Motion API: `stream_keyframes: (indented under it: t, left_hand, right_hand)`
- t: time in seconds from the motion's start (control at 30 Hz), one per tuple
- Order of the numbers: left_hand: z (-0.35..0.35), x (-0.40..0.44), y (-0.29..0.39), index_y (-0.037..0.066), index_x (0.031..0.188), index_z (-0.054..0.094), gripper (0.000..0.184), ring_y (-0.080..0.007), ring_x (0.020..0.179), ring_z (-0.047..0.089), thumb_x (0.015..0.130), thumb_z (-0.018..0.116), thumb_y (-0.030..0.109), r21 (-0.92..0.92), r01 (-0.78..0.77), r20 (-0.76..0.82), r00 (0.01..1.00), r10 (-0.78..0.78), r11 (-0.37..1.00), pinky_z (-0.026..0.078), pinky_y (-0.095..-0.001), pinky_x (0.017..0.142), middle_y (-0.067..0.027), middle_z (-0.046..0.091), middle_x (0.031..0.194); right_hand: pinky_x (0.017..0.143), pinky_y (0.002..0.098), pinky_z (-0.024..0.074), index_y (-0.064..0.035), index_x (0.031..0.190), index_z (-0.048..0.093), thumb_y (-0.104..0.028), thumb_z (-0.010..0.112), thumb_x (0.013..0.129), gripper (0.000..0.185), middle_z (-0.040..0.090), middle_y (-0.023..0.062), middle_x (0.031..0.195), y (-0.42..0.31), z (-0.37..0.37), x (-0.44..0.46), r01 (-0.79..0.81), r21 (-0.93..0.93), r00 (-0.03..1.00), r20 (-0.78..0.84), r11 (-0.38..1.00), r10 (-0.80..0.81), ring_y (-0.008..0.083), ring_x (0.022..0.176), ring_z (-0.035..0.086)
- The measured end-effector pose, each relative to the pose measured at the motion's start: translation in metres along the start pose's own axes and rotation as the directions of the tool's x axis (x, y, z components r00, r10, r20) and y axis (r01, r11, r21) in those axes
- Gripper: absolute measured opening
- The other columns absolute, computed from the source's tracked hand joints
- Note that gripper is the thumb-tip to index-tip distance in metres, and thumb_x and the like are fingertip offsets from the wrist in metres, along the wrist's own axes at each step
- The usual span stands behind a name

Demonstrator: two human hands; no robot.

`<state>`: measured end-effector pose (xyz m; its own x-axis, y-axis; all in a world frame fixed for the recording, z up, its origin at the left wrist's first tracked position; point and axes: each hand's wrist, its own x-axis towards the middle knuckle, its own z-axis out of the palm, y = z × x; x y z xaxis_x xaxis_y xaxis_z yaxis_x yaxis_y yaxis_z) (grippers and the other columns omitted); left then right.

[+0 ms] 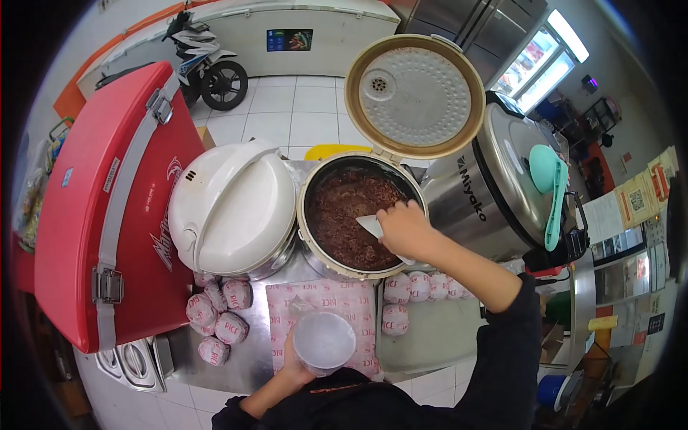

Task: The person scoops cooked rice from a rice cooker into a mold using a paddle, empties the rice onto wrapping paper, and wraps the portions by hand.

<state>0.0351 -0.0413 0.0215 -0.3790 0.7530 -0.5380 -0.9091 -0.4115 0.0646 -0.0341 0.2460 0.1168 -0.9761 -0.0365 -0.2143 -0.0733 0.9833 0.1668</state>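
Observation:
My right hand [403, 228] reaches into an open rice cooker [304, 235], its fingers closed around a white rice paddle [370, 225]. The paddle's flat end touches the dark reddish-brown rice [342, 204]; most of its handle is hidden by the hand. My left hand [292, 364] grips a translucent plastic cup [325, 342] from its left side, close to my body. The cup is above a sheet of wrapping paper [283, 315] printed in pink. The cooker's round lid [423, 97] stands raised behind the pot.
A closed white rice cooker [229, 208] and a red cool box [107, 201] stand left. Wrapped rice packets [231, 327] lie below them; more wrapped packets [395, 319] sit on a tray [430, 344]. A steel Miyako cooker [459, 193] at right bears a turquoise scoop [548, 172].

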Motion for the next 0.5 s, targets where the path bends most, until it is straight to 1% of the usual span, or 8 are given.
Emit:
stream_keyframes:
  t: [0.03,0.07,0.13,0.2,0.27,0.37,0.47,0.5]
  left_hand:
    - [0.0,0.0,0.0,0.008,0.124,0.048,0.054,-0.0314,0.112,0.051,0.09,0.031,0.047,0.015,0.025,-0.029,0.999,-0.024,1.0,0.041,-0.0483,0.095,-0.0128,0.052,0.124]
    - [-0.001,0.001,0.0,0.008,0.124,0.048,0.054,-0.0314,0.112,0.051,0.09,0.031,0.047,0.003,0.017,-0.03,0.999,-0.017,1.0,0.041,-0.0483,0.095,-0.0128,0.052,0.124]
    - [-0.004,0.001,0.0,0.009,0.125,0.047,0.055,-0.0311,0.113,0.051,0.089,0.031,0.048,0.042,0.036,-0.078,0.996,-0.032,0.998,0.041,-0.0483,0.095,-0.0119,0.051,0.125]
    - [-0.005,0.001,0.002,0.009,0.125,0.047,0.056,-0.031,0.113,0.051,0.089,0.031,0.048,0.022,0.022,-0.085,0.996,-0.02,1.0,0.041,-0.0484,0.095,-0.0118,0.052,0.124]
    - [-0.005,0.002,0.006,0.009,0.124,0.048,0.056,-0.0308,0.113,0.051,0.089,0.031,0.048,-0.004,0.008,-0.087,0.996,-0.008,1.0,0.041,-0.0485,0.095,-0.0116,0.052,0.124]
    - [-0.006,0.002,0.01,0.009,0.124,0.048,0.056,-0.0309,0.113,0.051,0.089,0.031,0.048,-0.06,-0.023,-0.049,0.999,0.02,0.998,0.04,-0.0487,0.096,-0.0118,0.052,0.124]
    - [-0.005,0.007,0.012,0.009,0.124,0.048,0.055,-0.0309,0.114,0.05,0.089,0.03,0.048,-0.071,-0.061,-0.034,0.998,0.059,0.996,0.039,-0.0488,0.097,-0.012,0.052,0.124]
    - [-0.002,0.008,0.013,0.009,0.125,0.047,0.056,-0.0312,0.115,0.049,0.089,0.03,0.048,-0.08,-0.023,-0.045,0.999,0.02,0.997,0.039,-0.0489,0.097,-0.0122,0.051,0.125]
  right_hand:
    - [0.077,0.038,0.0418,-0.004,0.094,0.06,-0.021,0.063,0.073,0.027,0.065,0.0131,0.087,0.002,0.017,0.006,-0.01,-0.05,0.997,0.078,0.999,0.014,0.0239,0.086,0.061]
    - [0.077,0.038,0.0418,-0.004,0.094,0.06,-0.021,0.063,0.073,0.027,0.065,0.0131,0.087,0.003,0.021,0.012,0.004,-0.055,0.997,0.081,0.999,0.001,0.0239,0.086,0.061]
    - [0.075,0.0381,0.0428,-0.0049,0.094,0.061,-0.02,0.063,0.072,0.026,0.066,0.0123,0.085,0.003,0.023,0.022,-0.002,-0.131,0.972,0.231,0.991,0.032,0.0241,0.081,0.064]
    - [0.062,0.0375,0.0482,-0.0059,0.077,0.066,-0.013,0.058,0.072,0.012,0.066,0.0123,0.072,0.011,0.02,0.029,-0.067,-0.095,0.997,0.037,0.993,0.071,0.0249,0.068,0.066]
    - [0.058,0.0376,0.0508,-0.0051,0.071,0.067,-0.011,0.057,0.072,0.011,0.065,0.0145,0.069,0.022,-0.001,0.03,-0.13,-0.066,0.991,-0.014,0.989,0.129,0.0271,0.066,0.065]
    - [0.058,0.0348,0.0524,-0.0041,0.073,0.068,-0.01,0.057,0.073,0.012,0.064,0.0156,0.07,0.019,-0.045,0.023,-0.182,-0.177,0.983,-0.055,0.967,0.175,0.0264,0.068,0.066]
    - [0.057,0.0357,0.0524,-0.0023,0.075,0.064,-0.007,0.056,0.074,0.009,0.064,0.0164,0.073,0.001,-0.039,0.026,-0.237,-0.26,0.97,-0.124,0.936,0.211,0.0276,0.067,0.065]
    - [0.055,0.0319,0.0525,-0.0013,0.076,0.066,-0.006,0.057,0.074,0.01,0.065,0.0175,0.079,0.0,-0.026,0.03,-0.214,-0.319,0.977,-0.08,0.923,0.198,0.0245,0.066,0.066]
